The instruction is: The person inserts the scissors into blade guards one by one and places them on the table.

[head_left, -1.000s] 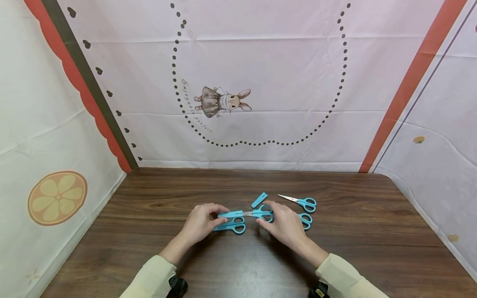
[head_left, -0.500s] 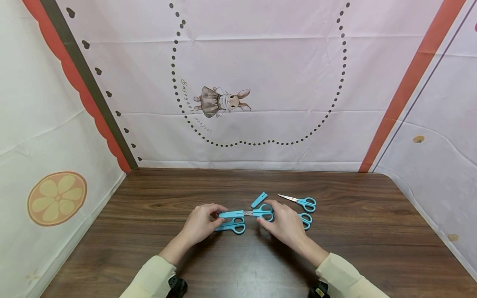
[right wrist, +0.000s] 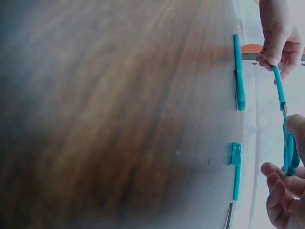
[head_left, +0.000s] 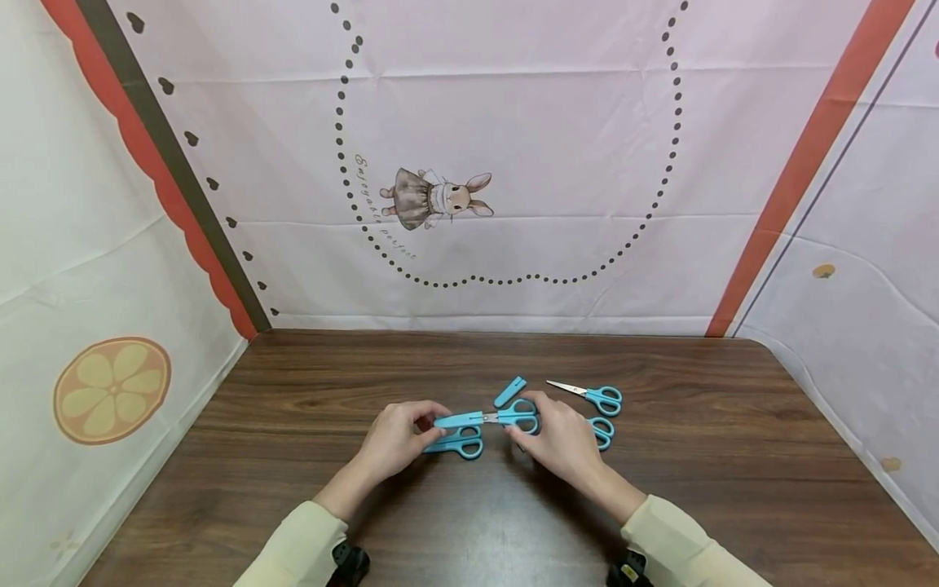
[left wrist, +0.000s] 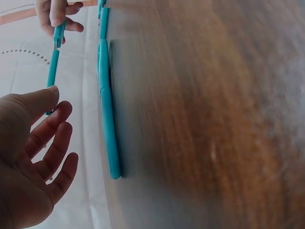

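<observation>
Between both hands, lifted off the table, is a pair of scissors with light-blue handles (head_left: 506, 417). My left hand (head_left: 396, 436) pinches the far end of the blue blade sheath (head_left: 459, 420) between thumb and forefinger. The sheath covers most of the blades; a short strip of metal shows by the handles. Holding the handle loops (right wrist: 291, 153) is my right hand (head_left: 563, 439), thumb and fingers on them. In the left wrist view, another pair of blue sheathed scissors (left wrist: 109, 129) lies on the table below the left hand, which partly hides it in the head view.
A loose blue sheath (head_left: 509, 392) lies behind the held scissors. To the right rest bare-bladed scissors (head_left: 606, 399) pointing left. Nearer, another blue scissor handle (head_left: 603, 434) is partly hidden by the right hand. The brown wooden table (head_left: 352, 367) ends at a printed cloth backdrop (head_left: 572, 179).
The sheath has slid slightly to the right along the blades, so less metal shows before the handles. Both hands keep their hold and have barely moved.
</observation>
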Available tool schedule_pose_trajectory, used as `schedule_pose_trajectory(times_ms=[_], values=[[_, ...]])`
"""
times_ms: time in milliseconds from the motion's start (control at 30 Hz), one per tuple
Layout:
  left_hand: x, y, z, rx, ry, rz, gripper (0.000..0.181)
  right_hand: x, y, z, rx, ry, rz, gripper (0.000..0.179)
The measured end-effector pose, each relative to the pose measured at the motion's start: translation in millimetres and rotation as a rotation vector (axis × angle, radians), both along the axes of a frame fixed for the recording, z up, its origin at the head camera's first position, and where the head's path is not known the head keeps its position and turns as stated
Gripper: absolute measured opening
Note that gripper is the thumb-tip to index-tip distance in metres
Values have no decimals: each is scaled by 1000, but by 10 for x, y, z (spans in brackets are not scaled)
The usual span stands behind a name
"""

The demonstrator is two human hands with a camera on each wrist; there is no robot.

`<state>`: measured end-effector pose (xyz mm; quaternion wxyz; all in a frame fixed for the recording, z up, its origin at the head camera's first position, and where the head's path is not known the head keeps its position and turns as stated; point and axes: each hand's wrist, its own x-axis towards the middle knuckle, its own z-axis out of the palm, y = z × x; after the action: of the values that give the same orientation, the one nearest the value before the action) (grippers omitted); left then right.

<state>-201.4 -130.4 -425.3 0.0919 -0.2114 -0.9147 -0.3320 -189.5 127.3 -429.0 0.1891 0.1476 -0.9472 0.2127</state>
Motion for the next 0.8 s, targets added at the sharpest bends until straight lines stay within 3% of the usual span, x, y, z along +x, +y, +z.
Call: schedule_pose_trajectory(times_ms=[533, 800], values=[[15, 22, 15, 24, 3, 17, 18, -6, -4, 5, -23, 9, 2, 51], [24, 22, 23, 21, 43, 17, 18, -4, -13, 21, -44, 22, 8, 50]])
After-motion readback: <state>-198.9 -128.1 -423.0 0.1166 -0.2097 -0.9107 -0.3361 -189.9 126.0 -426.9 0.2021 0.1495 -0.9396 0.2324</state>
